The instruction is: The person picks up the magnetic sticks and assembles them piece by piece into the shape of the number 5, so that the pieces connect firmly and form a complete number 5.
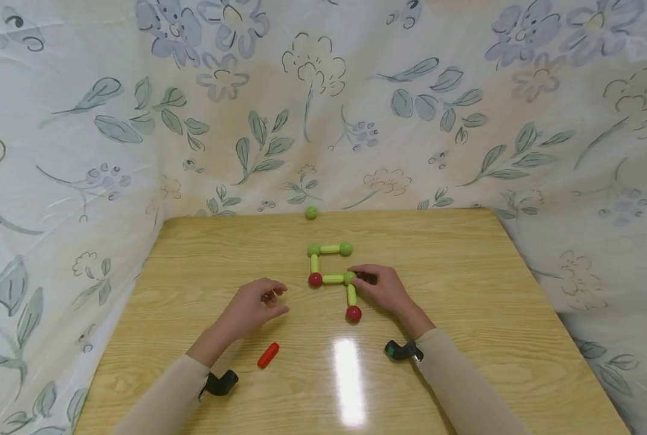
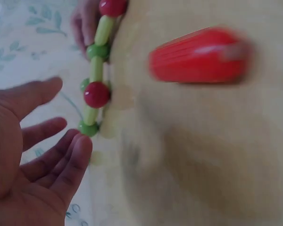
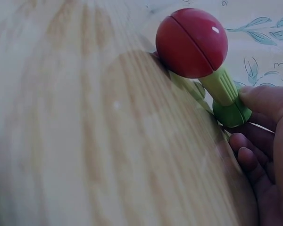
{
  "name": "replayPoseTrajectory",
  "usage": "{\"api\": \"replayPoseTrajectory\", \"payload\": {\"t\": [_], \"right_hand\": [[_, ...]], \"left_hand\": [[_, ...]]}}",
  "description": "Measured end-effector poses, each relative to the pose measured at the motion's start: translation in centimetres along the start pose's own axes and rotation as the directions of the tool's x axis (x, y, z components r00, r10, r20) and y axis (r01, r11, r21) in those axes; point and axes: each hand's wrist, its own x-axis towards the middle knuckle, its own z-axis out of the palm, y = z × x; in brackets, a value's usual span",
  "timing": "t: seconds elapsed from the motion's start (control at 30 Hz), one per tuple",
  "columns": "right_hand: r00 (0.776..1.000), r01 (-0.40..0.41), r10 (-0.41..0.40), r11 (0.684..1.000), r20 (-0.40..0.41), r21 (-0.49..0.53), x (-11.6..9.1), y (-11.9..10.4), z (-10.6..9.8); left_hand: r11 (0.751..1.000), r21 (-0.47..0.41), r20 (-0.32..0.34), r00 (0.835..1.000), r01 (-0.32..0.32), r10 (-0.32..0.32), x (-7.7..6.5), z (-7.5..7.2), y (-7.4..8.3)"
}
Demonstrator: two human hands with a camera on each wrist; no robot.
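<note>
On the table lies a zigzag chain of toy building pieces: several yellow-green rods (image 1: 332, 279) joined by green and red balls. My right hand (image 1: 384, 290) pinches the green ball (image 1: 350, 278) at the chain's right corner, thumb on its side in the right wrist view. From that ball a rod (image 3: 221, 87) leads to a red ball (image 3: 192, 43) at the near end. Left of the chain, my left hand (image 1: 254, 309) hovers with relaxed, parted fingers and holds nothing. Another red ball (image 1: 315, 280) forms the chain's left corner.
A loose red rod (image 1: 268, 355) lies on the wooden table (image 1: 193, 254) close to my left wrist. One separate green ball (image 1: 311, 212) sits at the table's back edge. Flowered cloth (image 1: 323, 109) hangs behind and along both sides.
</note>
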Motion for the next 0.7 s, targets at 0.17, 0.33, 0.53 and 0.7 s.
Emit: {"api": "replayPoseTrajectory", "payload": {"t": [0.17, 0.33, 0.53, 0.7], "right_hand": [[1.000, 0.002, -0.002, 1.000, 0.006, 0.026, -0.2, -0.3, -0.4], [0.998, 0.036, -0.030, 0.993, -0.057, 0.110, -1.5, -0.4, -1.1], [0.996, 0.057, -0.043, 0.979, -0.078, 0.195, -4.6, -0.9, -1.1], [0.996, 0.081, -0.073, 0.979, -0.048, 0.188, -6.7, -1.7, -0.4]], "left_hand": [[0.999, 0.009, 0.035, 0.999, -0.039, 0.039, -3.5, 0.8, -0.9], [0.999, 0.021, 0.073, 0.997, -0.041, 0.039, -5.1, 2.1, -0.8], [0.995, 0.101, 0.081, 0.997, -0.015, 0.006, -6.5, 2.2, -0.5], [0.987, 0.162, 0.124, 0.992, 0.000, -0.020, -7.4, 1.4, -0.3]]}}
